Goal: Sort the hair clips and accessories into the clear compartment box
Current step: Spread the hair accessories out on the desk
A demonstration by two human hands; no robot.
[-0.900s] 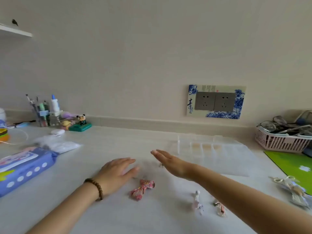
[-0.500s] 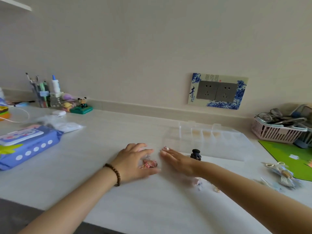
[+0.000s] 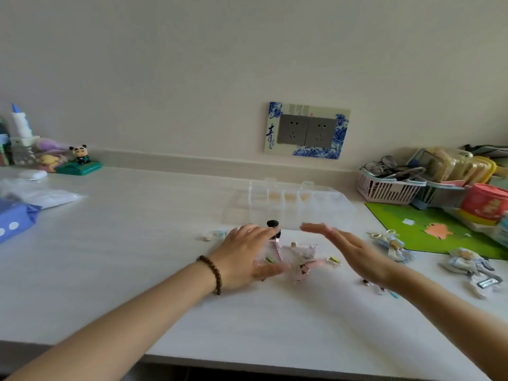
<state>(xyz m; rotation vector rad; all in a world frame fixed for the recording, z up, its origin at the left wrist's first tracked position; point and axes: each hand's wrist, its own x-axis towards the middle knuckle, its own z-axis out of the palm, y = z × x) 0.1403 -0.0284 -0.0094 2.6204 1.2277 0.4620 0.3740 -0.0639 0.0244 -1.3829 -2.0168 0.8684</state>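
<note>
The clear compartment box [image 3: 291, 204] lies on the white table behind my hands. A small heap of pink hair clips [image 3: 299, 259] in clear wrappers sits between my hands, with a black clip [image 3: 273, 228] at its far edge. My left hand [image 3: 244, 257] lies flat on the table, fingers spread, touching the heap's left side. My right hand [image 3: 349, 248] hovers open, palm turned inward, just right of the heap. Pale blue bow accessories [image 3: 391, 244] and another bundle [image 3: 467, 266] lie further right. A small clip [image 3: 213, 236] rests left of my left hand.
A pink basket [image 3: 384, 188] with glasses, a red tin [image 3: 483, 204] and a green mat [image 3: 428, 224] fill the back right. A blue wipes pack [image 3: 13, 221], plastic bags, a panda figure [image 3: 81, 158] and bottles stand at the left. The table's front edge runs near my forearms.
The view has swung right and closer. Both hands have drawn the scattered clips together into a heap; my right hand has lifted off the table and turned palm inward.
</note>
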